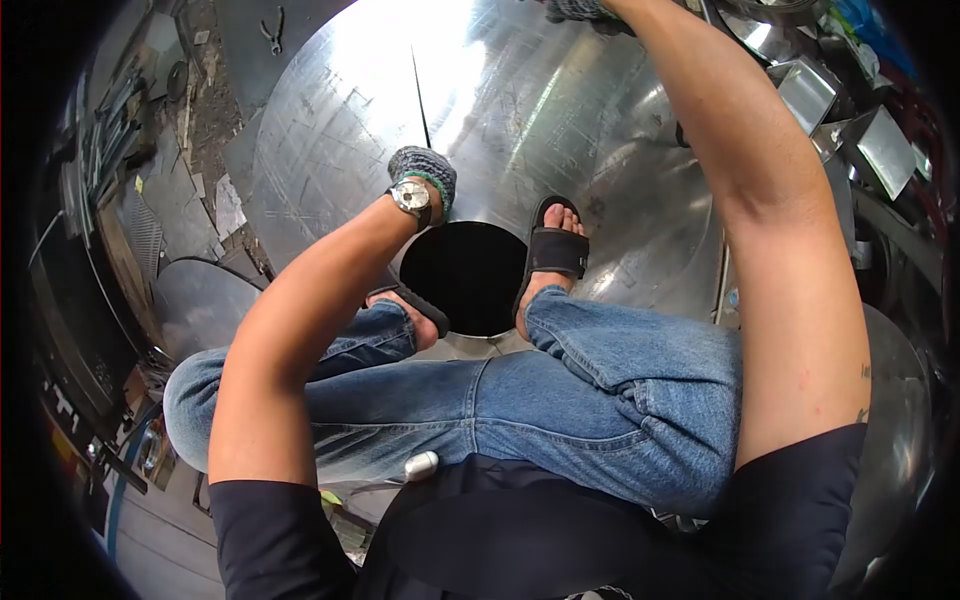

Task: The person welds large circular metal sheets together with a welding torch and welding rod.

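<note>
A large shiny round metal sheet (330, 130) lies in front of me, with a dark round hole (465, 275) in it. A narrow dark slit (419, 100) runs across the sheet and widens toward my left hand (423, 172). That hand wears a grey knit glove and is closed at the sheet's edge, where the slit comes near the hole; its fingertips are hidden. My right hand (582, 9), also gloved, reaches to the sheet's far right edge. The top of the frame cuts it off, so its fingers cannot be made out.
My sandaled feet (557, 250) stand on either side of the hole. Pliers (272, 32) lie on the floor at upper left. Scrap metal pieces (180, 215) cover the left side, and bent shiny metal parts (885, 150) are piled at right.
</note>
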Motion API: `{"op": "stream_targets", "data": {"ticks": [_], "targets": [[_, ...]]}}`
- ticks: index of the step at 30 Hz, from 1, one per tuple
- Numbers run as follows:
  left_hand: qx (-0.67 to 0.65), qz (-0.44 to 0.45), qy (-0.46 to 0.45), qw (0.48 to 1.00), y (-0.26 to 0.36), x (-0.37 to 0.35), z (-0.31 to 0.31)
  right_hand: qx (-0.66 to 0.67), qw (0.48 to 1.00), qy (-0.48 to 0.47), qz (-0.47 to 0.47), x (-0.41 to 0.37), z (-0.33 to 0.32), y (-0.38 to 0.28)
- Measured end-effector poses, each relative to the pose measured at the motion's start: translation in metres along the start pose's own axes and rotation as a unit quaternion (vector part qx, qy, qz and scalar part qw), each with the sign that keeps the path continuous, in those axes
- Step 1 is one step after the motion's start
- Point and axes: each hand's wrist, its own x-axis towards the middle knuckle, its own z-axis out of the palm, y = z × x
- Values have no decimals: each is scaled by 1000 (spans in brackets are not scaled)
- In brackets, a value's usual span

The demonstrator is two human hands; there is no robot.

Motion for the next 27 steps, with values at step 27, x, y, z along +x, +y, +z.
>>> {"op": "stream_targets", "data": {"ticks": [27], "targets": [[-125,12,103,987,-42,-42,36,12,997,11,77,-18,3,-15]]}}
